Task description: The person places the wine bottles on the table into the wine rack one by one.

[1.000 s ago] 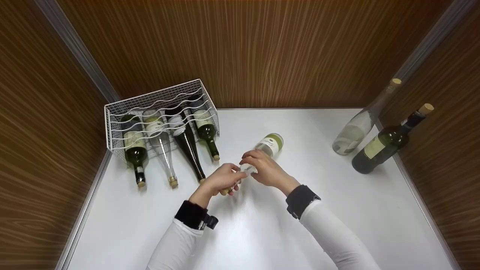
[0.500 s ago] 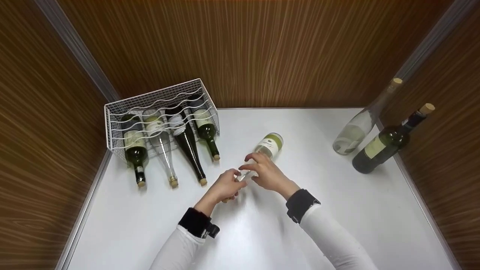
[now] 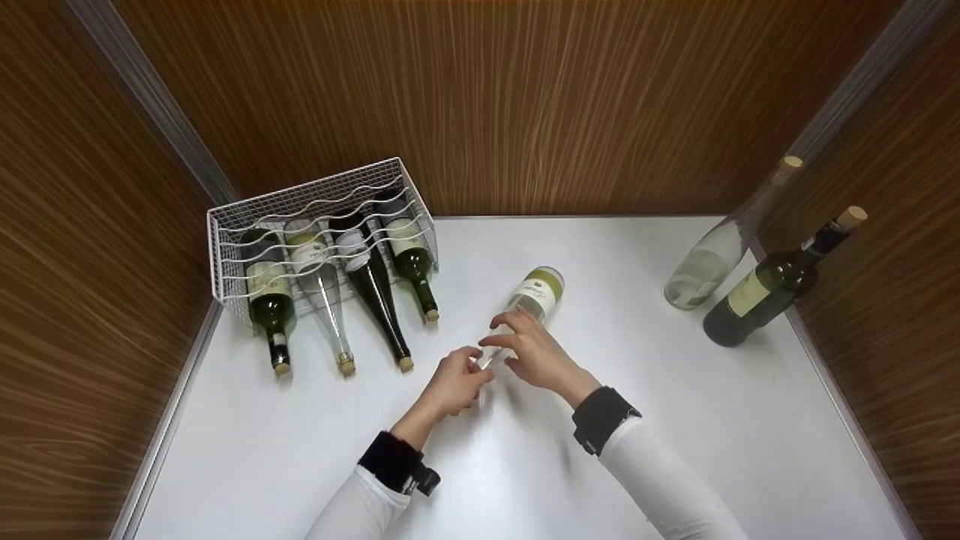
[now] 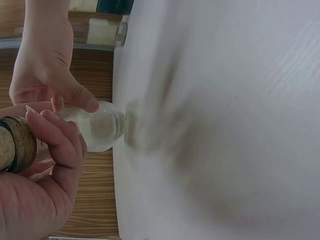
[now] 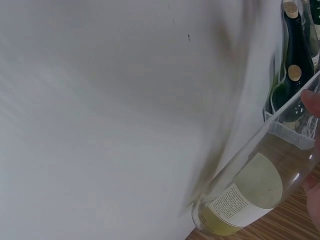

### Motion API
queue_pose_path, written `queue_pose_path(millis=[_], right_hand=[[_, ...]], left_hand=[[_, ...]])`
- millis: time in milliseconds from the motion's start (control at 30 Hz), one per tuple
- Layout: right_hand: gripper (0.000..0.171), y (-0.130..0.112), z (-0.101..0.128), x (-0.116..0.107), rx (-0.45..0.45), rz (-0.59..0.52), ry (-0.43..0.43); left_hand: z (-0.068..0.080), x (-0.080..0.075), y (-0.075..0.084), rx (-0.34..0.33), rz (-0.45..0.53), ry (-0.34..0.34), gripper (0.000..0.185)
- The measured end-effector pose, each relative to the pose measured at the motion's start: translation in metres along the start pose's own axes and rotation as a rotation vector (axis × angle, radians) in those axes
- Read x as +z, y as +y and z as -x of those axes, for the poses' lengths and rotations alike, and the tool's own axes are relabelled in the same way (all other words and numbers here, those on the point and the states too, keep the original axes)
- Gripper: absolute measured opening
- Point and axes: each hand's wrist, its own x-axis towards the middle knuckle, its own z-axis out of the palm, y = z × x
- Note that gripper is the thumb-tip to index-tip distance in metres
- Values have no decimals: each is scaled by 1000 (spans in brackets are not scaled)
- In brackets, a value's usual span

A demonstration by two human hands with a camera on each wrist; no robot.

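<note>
A clear glass wine bottle (image 3: 537, 295) with a white-and-green label lies slanted over the middle of the white table, base toward the back, neck toward the person. My left hand (image 3: 455, 381) grips its neck close to the cork (image 4: 7, 146), which sticks out past the fingers in the left wrist view. Farther up toward the body, my right hand (image 3: 536, 352) holds the bottle with curled fingers and thumb. From the right wrist, the bottle (image 5: 245, 192) shows its back label, and only the fingertips (image 5: 311, 102) appear at the right edge. Part of the neck is hidden behind both hands.
A white wire rack (image 3: 322, 196) at the back left bears several corked bottles, necks pointing forward. Toward the right wall stand a clear bottle (image 3: 709, 262) and a dark green bottle (image 3: 765, 296), both corked. Wood-grain panels (image 3: 525, 105) border the table.
The left hand has shifted slightly toward the person and right along the neck, covering the cork in the head view. The right hand has moved slightly toward the person; the bottle has rolled a little.
</note>
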Motion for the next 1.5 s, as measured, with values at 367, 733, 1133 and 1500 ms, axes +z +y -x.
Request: queue_pose_path(millis=[367, 733, 1133, 1500], right_hand=[[58, -6, -2, -3, -56, 66, 112], [67, -16, -2, -5, -41, 27, 212], [57, -39, -9, -14, -92, -64, 241], [52, -36, -3, -8, 28, 16, 100]], left_hand=[[5, 3, -1, 119, 61, 93, 39], [17, -13, 4, 159, 60, 190, 46], [37, -42, 15, 241, 66, 327, 49], [52, -85, 13, 168, 158, 515, 51]])
